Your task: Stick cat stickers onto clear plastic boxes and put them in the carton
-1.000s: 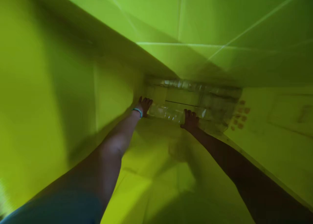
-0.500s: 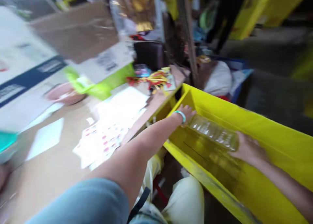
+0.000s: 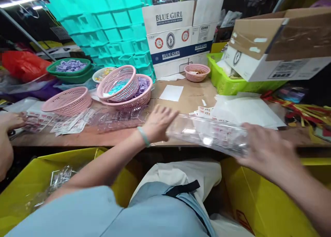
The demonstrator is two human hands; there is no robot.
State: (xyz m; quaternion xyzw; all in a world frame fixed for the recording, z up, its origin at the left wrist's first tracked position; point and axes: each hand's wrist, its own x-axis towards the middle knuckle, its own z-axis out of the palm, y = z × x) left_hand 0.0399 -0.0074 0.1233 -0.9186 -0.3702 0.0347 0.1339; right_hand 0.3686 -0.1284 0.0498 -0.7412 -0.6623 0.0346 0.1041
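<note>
A long stack of clear plastic trays [image 3: 207, 131] is held lengthwise between my two hands above the table's front edge. My left hand [image 3: 159, 125], with a pale green band at the wrist, is closed on its left end. On the right end, my right hand [image 3: 269, 145] grips it, slightly blurred. More clear plastic trays [image 3: 119, 118] lie on the table just left of my left hand. Behind the held stack are white paper sheets [image 3: 243, 107] and printed sticker sheets [image 3: 204, 111], partly hidden.
Pink baskets [image 3: 68, 102] stand on the table, some with small blue and purple pieces. Behind are stacked teal bins [image 3: 113, 30], a Blue Girl carton [image 3: 178, 37] and a green crate [image 3: 227, 87]. Yellow boxes [image 3: 258, 195] flank my legs. Another person's hand [image 3: 12, 121] is at left.
My view has swung left, from the yellow box to the table. The clear plastic stack has come up out of that box, held in both hands.
</note>
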